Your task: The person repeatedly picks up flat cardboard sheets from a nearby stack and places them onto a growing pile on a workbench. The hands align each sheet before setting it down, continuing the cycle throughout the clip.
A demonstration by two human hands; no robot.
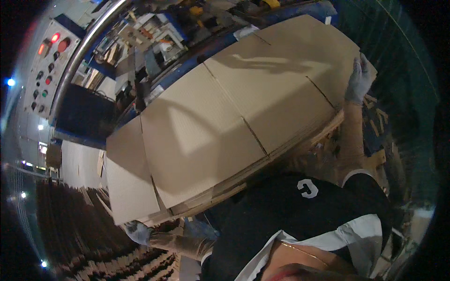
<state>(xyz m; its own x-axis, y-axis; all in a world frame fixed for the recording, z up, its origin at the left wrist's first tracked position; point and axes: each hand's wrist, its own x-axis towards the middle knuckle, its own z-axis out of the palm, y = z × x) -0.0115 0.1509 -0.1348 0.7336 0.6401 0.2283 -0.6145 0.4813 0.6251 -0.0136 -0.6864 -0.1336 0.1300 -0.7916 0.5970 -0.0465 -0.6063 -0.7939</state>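
Cardboard stack [201,145] lies flat before the black shirt [267,206], left hand [138,232] grasping its near corner, right hand [359,80] grasping the opposite end. Best held level, edges squared, clear of the blue machine frame [307,10] beyond.

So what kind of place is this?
Probably a factory or workshop: there's a control panel with buttons and lit red lights, blue machinery, and big, slotted cardboard sheets.

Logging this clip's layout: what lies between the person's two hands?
In the head view, a stack of slotted cardboard sheets spans the stretch between the left hand and the right hand.
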